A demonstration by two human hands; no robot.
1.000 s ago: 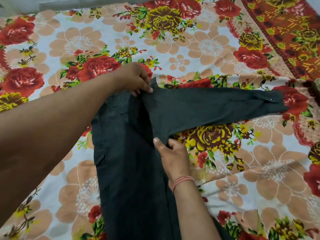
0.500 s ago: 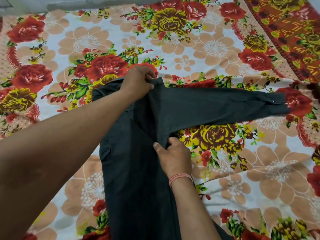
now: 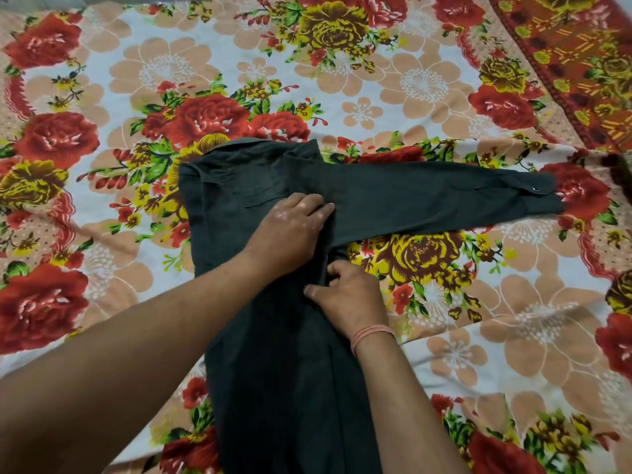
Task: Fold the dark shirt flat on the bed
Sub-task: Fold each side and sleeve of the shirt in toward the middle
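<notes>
The dark shirt [image 3: 273,354] lies lengthwise on the bed, collar at the far end, its body narrowed into a long strip toward me. One sleeve [image 3: 444,196] stretches out flat to the right, its buttoned cuff at the far right. My left hand [image 3: 290,230] lies on the shirt near the shoulder, fingers stretched flat and pressing the cloth where the sleeve begins. My right hand [image 3: 345,295] sits just below it at the armpit, fingers curled and pinching the fabric edge there. A pink thread band circles my right wrist.
The bed is covered with a floral sheet [image 3: 478,336] of red, yellow and peach flowers on white. A red-orange patterned border [image 3: 564,56] runs along the far right. A dark object [image 3: 620,172] shows at the right edge.
My left hand has left the collar end and come down toward me onto the shoulder area, now pressing flat. My right hand stays at the armpit. The collar area now lies uncovered.
</notes>
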